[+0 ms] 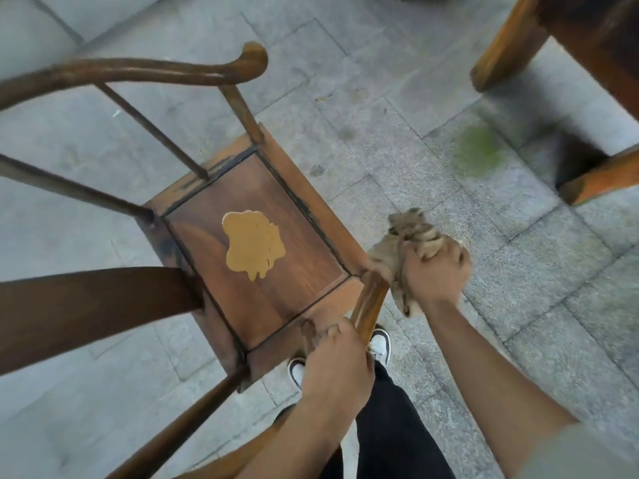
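The wooden chair [304,285] stands on grey paving, with a yellow patch [254,243] lying mid-seat, untouched. At the seat's near right corner the left hand [337,361] curls its fingers round the arm rail [370,305], steadying it. Just beyond, the right hand [437,271] clenches a bunched rag [408,233] against the rail's far end. Hard rubbing could probably tip the chair if the left grip slackens, and the rag's loose tail might snag.

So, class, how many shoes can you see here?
2. One shoe lies just right of the chair post; the other shoe peeks out left of the left hand, partly hidden.
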### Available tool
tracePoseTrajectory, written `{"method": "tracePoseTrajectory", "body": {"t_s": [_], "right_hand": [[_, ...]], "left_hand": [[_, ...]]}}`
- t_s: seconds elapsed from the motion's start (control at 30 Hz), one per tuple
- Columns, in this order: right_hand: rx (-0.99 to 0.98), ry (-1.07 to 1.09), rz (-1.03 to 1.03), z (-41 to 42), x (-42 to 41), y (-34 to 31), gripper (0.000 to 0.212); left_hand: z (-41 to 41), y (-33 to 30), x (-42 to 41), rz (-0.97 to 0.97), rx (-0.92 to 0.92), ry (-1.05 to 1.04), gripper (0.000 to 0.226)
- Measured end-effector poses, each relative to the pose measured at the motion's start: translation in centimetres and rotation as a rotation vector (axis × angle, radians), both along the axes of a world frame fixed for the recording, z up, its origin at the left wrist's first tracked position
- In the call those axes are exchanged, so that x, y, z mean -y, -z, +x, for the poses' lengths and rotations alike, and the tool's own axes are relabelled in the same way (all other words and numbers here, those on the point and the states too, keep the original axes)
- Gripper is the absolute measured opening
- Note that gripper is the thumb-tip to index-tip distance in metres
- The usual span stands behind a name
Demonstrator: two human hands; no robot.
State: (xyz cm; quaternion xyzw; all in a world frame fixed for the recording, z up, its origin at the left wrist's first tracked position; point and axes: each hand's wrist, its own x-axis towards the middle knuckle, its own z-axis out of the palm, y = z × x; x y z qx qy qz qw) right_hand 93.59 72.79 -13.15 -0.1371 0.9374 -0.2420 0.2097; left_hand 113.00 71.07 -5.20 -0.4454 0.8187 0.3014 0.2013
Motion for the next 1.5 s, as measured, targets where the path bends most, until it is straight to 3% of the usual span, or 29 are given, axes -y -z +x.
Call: {"method": "tracePoseTrajectory", "body": {"t_s": [0.1, 0.17, 0.3, 0.43, 0.5, 0.6, 0.7, 0.77, 0.87, 1.0, 1.07, 1.17, 1.2, 1.27, 1.37, 1.43, 1.5], "right_hand": [[-0.106, -0.393, 0.022, 2.8, 0.9, -0.4, 0.066], [-0.124, -0.511, 0.154, 2.2, 2.4, -0.2, 0.059], [-0.08, -0.601, 0.472, -1.3, 5.6, 0.2, 0.048], [0.09, -0.439, 0.628, -4.0, 8.4, 1.5, 0.049], [0.147, -0.453, 0.675, -5.0, 9.7, 2.2, 0.051], [0.237, -0.673, 0.769, -6.0, 11.4, 4.0, 0.05], [0.323, -0.872, 0.574, -6.0, 13.0, 6.8, 0.045], [0.328, -0.917, 0.357, -6.1, 15.7, 9.2, 0.04], [0.159, -1.021, 0.211, -5.4, 19.8, 11.9, 0.051], [0.016, -1.195, -0.028, -5.6, 25.8, 15.2, 0.055], [-0.027, -1.262, -0.128, -5.7, 29.6, 17.3, 0.057], [-0.224, -1.416, -0.2, -5.8, 35.3, 19.6, 0.07], [-0.315, -1.483, -0.194, -5.9, 37.6, 20.3, 0.074], [-0.414, -1.566, -0.135, -5.3, 41.7, 22.1, 0.07], [-0.393, -1.464, -0.161, -2.8, 43.4, 23.9, 0.054], [-0.378, -1.445, -0.224, -2.8, 40.2, 23.8, 0.053], [-0.366, -1.653, -0.217, -4.8, 34.9, 24.1, 0.057]], "left_hand": [[-0.4, 0.4, 0.3, 0.049, -0.034, -0.039, 0.034], [-0.4, 0.5, 0.1, 0.088, -0.058, -0.067, 0.035], [-0.1, 1.0, 0.1, 0.113, -0.089, -0.057, 0.027], [0.1, 0.9, 0.8, 0.209, -0.101, -0.066, 0.037], [0.1, 0.9, 1.6, 0.317, -0.06, -0.095, 0.04], [-0.7, 1.7, 4.3, 0.603, 0.04, -0.088, 0.044], [-2.6, 3.2, 9.1, 0.776, 0.102, 0.019, 0.065], [-5.5, 5.7, 12.3, 0.819, -0.007, -0.151, 0.055], [-9.0, 10.4, 14.9, 0.576, -0.092, -0.475, 0.046], [-10.8, 17.8, 15.5, 0.296, 0.052, -0.827, 0.028], [-10.7, 21.1, 15.0, 0.201, 0.245, -0.889, 0.049], [-10.9, 24.7, 14.1, 0.216, 0.511, -0.957, 0.121], [-11.0, 25.7, 14.0, 0.242, 0.548, -0.959, 0.136], [-11.5, 27.9, 13.9, 0.242, 0.56, -0.971, 0.149], [-12.0, 29.4, 14.0, 0.202, 0.586, -0.985, 0.155], [-12.1, 29.4, 14.1, 0.194, 0.621, -0.982, 0.157], [-12.3, 29.1, 14.2, 0.212, 0.628, -1.008, 0.156]]}}
